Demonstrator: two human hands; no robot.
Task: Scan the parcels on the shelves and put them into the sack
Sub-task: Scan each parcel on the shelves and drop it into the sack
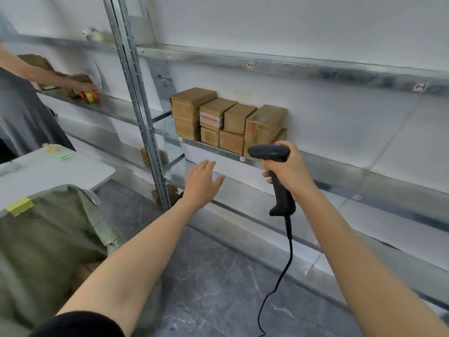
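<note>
Several brown cardboard parcels stand stacked in two layers on the middle metal shelf. My right hand grips the handle of a black corded barcode scanner, whose head sits just in front of the rightmost parcel. My left hand is held out with fingers straight, empty, below and in front of the parcels. An olive-green sack with a strip of yellow tape stands at the lower left, and a brown parcel shows in its opening.
Another person's arm reaches onto the left shelf bay among brown parcels. A white table stands behind the sack. A steel upright divides the bays. The scanner cord hangs down over the grey marbled floor.
</note>
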